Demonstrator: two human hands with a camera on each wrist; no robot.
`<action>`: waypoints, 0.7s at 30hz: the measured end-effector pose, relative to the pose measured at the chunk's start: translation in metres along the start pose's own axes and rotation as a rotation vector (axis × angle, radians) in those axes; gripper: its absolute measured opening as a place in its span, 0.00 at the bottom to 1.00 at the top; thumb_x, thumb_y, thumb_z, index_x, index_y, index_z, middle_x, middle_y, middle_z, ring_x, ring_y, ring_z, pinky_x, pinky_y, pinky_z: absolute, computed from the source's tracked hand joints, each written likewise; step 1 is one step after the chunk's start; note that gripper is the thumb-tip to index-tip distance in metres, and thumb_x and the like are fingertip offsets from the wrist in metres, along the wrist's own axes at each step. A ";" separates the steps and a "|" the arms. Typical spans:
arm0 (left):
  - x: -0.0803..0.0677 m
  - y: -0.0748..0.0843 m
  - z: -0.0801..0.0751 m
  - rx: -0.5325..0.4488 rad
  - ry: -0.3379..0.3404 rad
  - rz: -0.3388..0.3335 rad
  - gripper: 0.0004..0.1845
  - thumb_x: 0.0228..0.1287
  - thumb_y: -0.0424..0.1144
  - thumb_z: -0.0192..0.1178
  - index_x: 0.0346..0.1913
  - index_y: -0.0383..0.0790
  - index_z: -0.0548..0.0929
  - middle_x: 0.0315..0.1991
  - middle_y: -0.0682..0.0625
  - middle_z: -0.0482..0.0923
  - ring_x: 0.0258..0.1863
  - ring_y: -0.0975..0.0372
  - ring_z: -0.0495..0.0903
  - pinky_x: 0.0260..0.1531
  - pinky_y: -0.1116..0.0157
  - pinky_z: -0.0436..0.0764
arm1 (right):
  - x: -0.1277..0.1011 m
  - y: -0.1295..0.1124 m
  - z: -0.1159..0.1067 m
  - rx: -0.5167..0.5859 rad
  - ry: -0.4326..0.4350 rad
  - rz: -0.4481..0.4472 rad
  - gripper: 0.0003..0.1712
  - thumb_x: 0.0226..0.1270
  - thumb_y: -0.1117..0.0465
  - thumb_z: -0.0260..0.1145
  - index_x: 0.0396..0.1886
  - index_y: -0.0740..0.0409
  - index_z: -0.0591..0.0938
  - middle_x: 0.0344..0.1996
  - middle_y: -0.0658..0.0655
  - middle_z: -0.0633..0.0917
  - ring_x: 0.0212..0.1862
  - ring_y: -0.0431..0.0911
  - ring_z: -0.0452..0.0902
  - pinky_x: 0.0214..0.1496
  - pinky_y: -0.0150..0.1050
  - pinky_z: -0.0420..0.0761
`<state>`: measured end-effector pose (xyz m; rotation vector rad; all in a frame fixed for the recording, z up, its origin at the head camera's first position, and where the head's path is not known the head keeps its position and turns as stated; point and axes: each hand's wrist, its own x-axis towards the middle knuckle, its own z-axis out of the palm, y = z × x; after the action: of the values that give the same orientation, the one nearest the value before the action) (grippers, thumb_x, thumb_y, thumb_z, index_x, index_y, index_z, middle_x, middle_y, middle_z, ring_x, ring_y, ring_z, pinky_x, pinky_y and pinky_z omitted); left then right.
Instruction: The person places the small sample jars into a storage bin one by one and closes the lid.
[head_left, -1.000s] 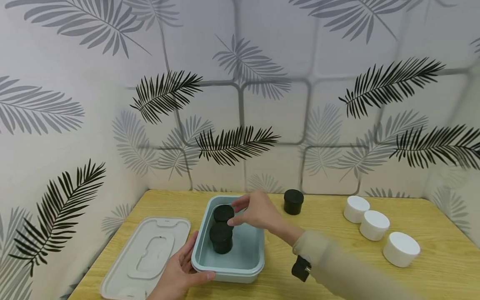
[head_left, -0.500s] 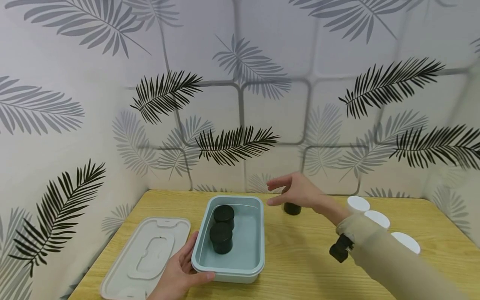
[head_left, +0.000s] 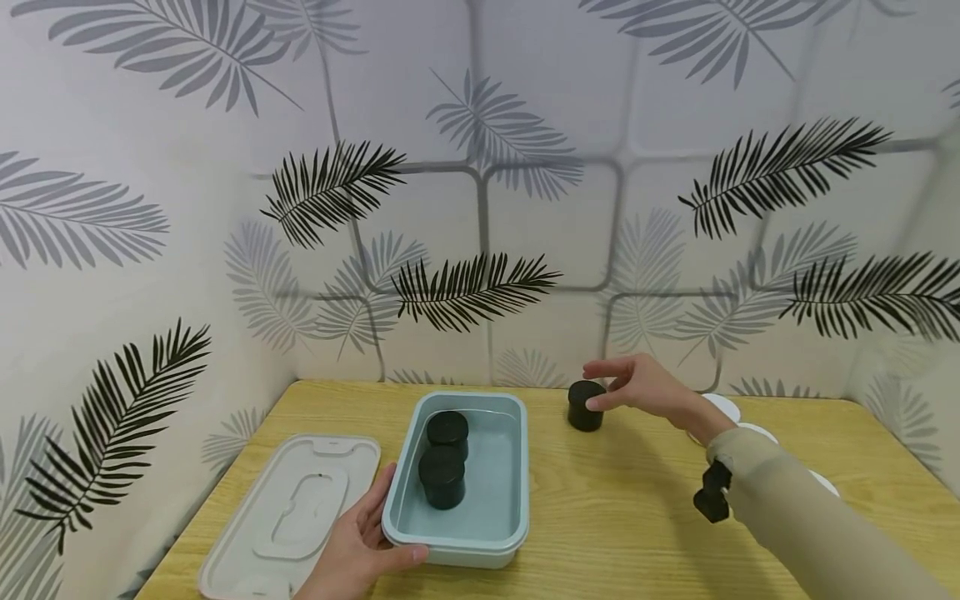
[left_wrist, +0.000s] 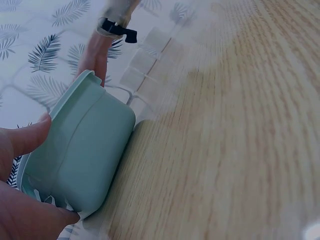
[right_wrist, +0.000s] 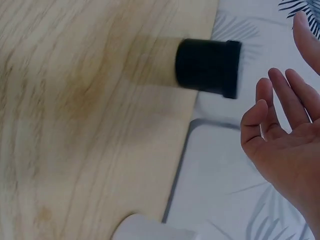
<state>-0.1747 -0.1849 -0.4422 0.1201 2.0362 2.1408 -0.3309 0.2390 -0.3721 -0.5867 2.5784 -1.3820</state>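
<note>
My right hand hovers with fingers spread beside a lone black jar at the back of the wooden table. The right wrist view shows the open palm a little apart from that jar. My left hand grips the near left corner of a mint green container, thumb along its front wall. Two black jars stand inside it along the left side. In the left wrist view my thumb presses the container's outer wall.
A pale grey lid lies flat left of the container. Three white jars stand at the right, mostly hidden behind my right sleeve. Leaf-patterned walls close the table on the back and both sides.
My right hand left the black jar in the container, swung right across the table and came down beside the lone black jar. The left hand and container stayed put.
</note>
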 end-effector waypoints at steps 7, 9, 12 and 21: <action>0.002 0.000 0.000 0.002 0.004 -0.003 0.60 0.59 0.29 0.79 0.85 0.35 0.47 0.85 0.42 0.45 0.81 0.49 0.50 0.69 0.62 0.69 | 0.003 0.021 0.001 -0.035 0.038 0.030 0.43 0.67 0.54 0.79 0.77 0.65 0.73 0.70 0.66 0.77 0.52 0.52 0.79 0.57 0.48 0.79; 0.001 0.000 0.000 0.006 0.009 -0.003 0.60 0.59 0.29 0.79 0.85 0.34 0.48 0.85 0.42 0.45 0.82 0.49 0.50 0.68 0.63 0.69 | 0.004 0.025 0.003 -0.034 0.047 0.037 0.44 0.67 0.54 0.79 0.77 0.66 0.72 0.71 0.67 0.76 0.53 0.53 0.79 0.59 0.50 0.79; 0.001 0.001 0.000 0.008 0.010 0.000 0.60 0.59 0.30 0.79 0.85 0.34 0.47 0.85 0.42 0.45 0.82 0.49 0.50 0.68 0.64 0.69 | 0.005 0.029 0.005 -0.028 0.048 0.043 0.45 0.68 0.55 0.78 0.78 0.68 0.70 0.72 0.69 0.74 0.59 0.60 0.78 0.63 0.56 0.77; -0.001 0.002 0.000 -0.032 -0.017 0.001 0.59 0.61 0.29 0.77 0.85 0.34 0.46 0.85 0.43 0.43 0.81 0.49 0.49 0.68 0.62 0.70 | 0.006 0.035 0.010 -0.002 0.021 0.070 0.47 0.67 0.56 0.79 0.78 0.70 0.68 0.74 0.72 0.70 0.70 0.65 0.70 0.70 0.62 0.71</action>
<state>-0.1741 -0.1855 -0.4405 0.1346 1.9927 2.1647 -0.3424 0.2467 -0.4065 -0.4803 2.5913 -1.3709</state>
